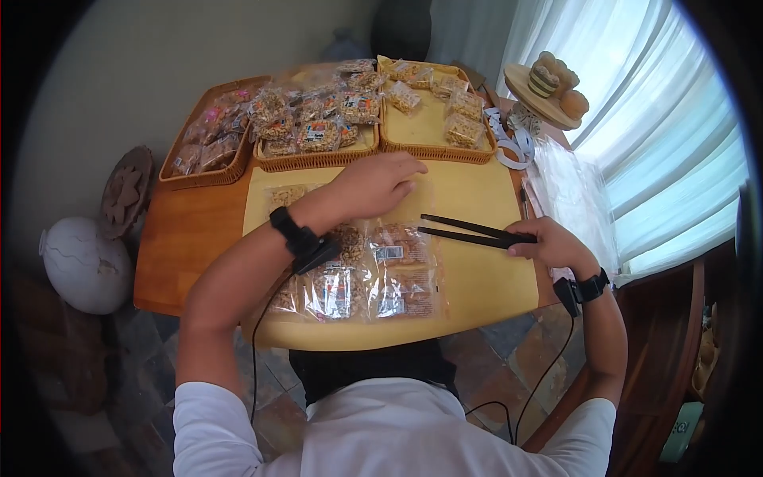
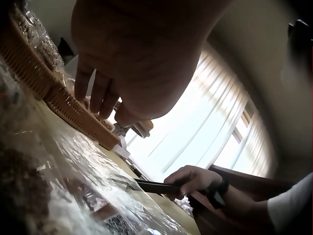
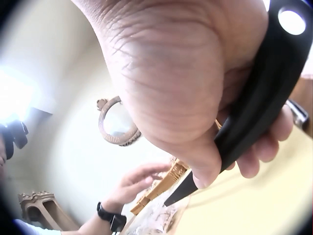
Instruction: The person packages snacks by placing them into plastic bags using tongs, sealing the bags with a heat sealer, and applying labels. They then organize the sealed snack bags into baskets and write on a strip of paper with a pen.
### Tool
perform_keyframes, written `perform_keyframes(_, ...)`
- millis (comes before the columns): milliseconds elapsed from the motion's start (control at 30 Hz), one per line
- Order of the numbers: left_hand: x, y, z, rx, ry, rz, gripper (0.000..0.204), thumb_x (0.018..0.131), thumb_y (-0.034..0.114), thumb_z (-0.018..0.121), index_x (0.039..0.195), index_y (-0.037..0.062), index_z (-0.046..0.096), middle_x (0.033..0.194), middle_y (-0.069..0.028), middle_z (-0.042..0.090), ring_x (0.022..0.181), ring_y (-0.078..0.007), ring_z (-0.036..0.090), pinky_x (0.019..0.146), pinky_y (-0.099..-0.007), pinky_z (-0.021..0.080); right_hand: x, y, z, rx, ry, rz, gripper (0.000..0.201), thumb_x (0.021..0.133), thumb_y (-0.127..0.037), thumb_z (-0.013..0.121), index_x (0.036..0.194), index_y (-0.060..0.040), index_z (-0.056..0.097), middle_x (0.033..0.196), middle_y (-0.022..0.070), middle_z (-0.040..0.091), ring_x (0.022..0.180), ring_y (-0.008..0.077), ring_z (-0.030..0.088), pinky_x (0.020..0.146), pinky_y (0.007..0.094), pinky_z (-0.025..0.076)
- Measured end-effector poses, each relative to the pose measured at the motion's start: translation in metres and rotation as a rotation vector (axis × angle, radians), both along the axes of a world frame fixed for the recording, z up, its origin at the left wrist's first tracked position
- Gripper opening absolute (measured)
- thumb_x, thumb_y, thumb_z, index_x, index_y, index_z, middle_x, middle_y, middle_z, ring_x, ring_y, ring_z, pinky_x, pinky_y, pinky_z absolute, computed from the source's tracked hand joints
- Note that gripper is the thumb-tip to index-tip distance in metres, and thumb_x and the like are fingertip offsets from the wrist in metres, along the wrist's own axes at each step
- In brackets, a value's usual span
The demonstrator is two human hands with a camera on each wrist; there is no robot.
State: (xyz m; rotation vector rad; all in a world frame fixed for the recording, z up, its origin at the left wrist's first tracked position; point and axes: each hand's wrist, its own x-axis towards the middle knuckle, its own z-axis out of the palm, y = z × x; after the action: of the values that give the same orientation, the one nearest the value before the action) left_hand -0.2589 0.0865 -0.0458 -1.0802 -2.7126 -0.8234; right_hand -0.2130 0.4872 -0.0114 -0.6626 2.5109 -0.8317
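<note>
- Black tongs [image 1: 477,227], gripped in the right hand [image 1: 548,243], point leftward, their arms slightly parted.
- Clear snack packets [image 1: 401,286] lie on yellow paper [image 1: 489,278], near the left hand [image 1: 380,187], its fingers loosely extended, holding nothing.
- The left forearm [image 1: 258,258] hides some packets (glare blurs their print).

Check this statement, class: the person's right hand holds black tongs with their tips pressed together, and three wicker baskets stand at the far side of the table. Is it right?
Not quite: the head view shows the tips apart, not pressed together. The right hand does hold the black tongs, and three wicker baskets do stand at the far side of the table.
</note>
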Motion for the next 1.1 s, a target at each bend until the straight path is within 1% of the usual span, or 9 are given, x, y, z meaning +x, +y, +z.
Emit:
perform_keyframes(67,0.039,-0.026,0.003,-0.008,-0.011,-0.129,0.046,0.105,0.032,0.064,0.144,0.0073,0.064,0.152,-0.0199,0.059,0.137,-0.0394,0.059,0.114,-0.0454,0.049,0.004,0.017,0.019,0.022,-0.070,-0.112,0.026,0.100,-0.016,0.077,0.120,-0.0004,0.076,0.085,0.0010,0.071,0.071,0.0061,0.059,0.067,0.0268,0.051)
perform_keyframes(133,0.056,-0.043,-0.011,-0.039,0.002,-0.138,0.048,0.106,0.035,0.064,0.146,0.0072,0.063,0.155,-0.0204,0.056,0.139,-0.0395,0.057,0.116,-0.0457,0.047,-0.004,0.042,0.032,-0.049,-0.189,-0.241,0.022,0.103,-0.016,0.072,0.118,0.0000,0.073,0.084,0.0031,0.071,0.066,0.0078,0.060,0.062,0.0265,0.052)
perform_keyframes(233,0.056,-0.071,-0.012,-0.019,-0.076,-0.118,0.053,0.107,0.038,0.065,0.149,0.0064,0.061,0.160,-0.0206,0.053,0.144,-0.0381,0.054,0.119,-0.0453,0.044,-0.019,0.016,0.036,-0.287,-0.282,-0.291,0.020,0.108,-0.018,0.063,0.116,0.0002,0.067,0.084,0.0055,0.071,0.061,0.0115,0.064,0.057,0.0262,0.053)
perform_keyframes(367,0.038,-0.102,-0.014,0.180,-0.315,-0.083,0.058,0.104,0.037,0.071,0.151,0.0055,0.060,0.160,-0.0185,0.053,0.146,-0.0339,0.053,0.122,-0.0433,0.041,-0.027,-0.092,0.065,-0.280,-0.362,-0.156,0.024,0.112,-0.020,0.058,0.119,0.0015,0.064,0.086,0.0087,0.072,0.066,0.0168,0.071,0.060,0.0276,0.058)
perform_keyframes(467,0.029,-0.118,-0.027,0.326,-0.447,-0.114,0.056,0.102,0.034,0.075,0.149,0.0052,0.062,0.157,-0.0174,0.058,0.145,-0.0320,0.054,0.122,-0.0422,0.041,-0.036,-0.187,0.077,-0.438,-0.489,-0.029,0.031,0.113,-0.027,0.058,0.121,0.0017,0.064,0.086,0.0103,0.073,0.063,0.0175,0.071,0.057,0.0278,0.058)
perform_keyframes(600,0.021,-0.132,-0.040,0.395,-0.393,-0.116,0.055,0.100,0.030,0.077,0.147,0.0050,0.064,0.152,-0.0180,0.062,0.142,-0.0339,0.057,0.121,-0.0425,0.042,-0.076,-0.309,0.066,-0.469,-0.538,0.073,0.034,0.114,-0.032,0.057,0.118,0.0012,0.065,0.086,0.0102,0.073,0.061,0.0163,0.070,0.054,0.0264,0.057)
perform_keyframes(700,0.019,-0.144,-0.043,0.199,-0.150,-0.061,0.059,0.096,0.032,0.079,0.147,0.0047,0.064,0.148,-0.0193,0.064,0.138,-0.0364,0.059,0.120,-0.0434,0.044,-0.112,-0.387,0.051,-0.420,-0.596,0.084,0.035,0.114,-0.033,0.056,0.113,0.0005,0.066,0.086,0.0096,0.073,0.062,0.0146,0.069,0.053,0.0251,0.057)
perform_keyframes(867,0.012,-0.148,-0.062,0.186,-0.057,0.048,0.066,0.092,0.043,0.079,0.143,0.0042,0.066,0.140,-0.0211,0.068,0.130,-0.0403,0.063,0.110,-0.0465,0.050,-0.150,-0.457,0.026,-0.338,-0.764,0.058,0.034,0.115,-0.032,0.055,0.106,-0.0005,0.066,0.085,0.0077,0.072,0.064,0.0125,0.068,0.054,0.0250,0.058)
perform_keyframes(1100,0.012,-0.148,-0.065,0.188,-0.069,0.067,0.059,0.093,0.047,0.076,0.139,0.0113,0.068,0.131,-0.0219,0.071,0.122,-0.0410,0.067,0.105,-0.0490,0.052,-0.139,-0.490,0.018,-0.378,-0.602,-0.005,0.034,0.113,-0.030,0.058,0.110,0.0037,0.064,0.085,0.0099,0.071,0.063,0.0162,0.069,0.056,0.0283,0.062)
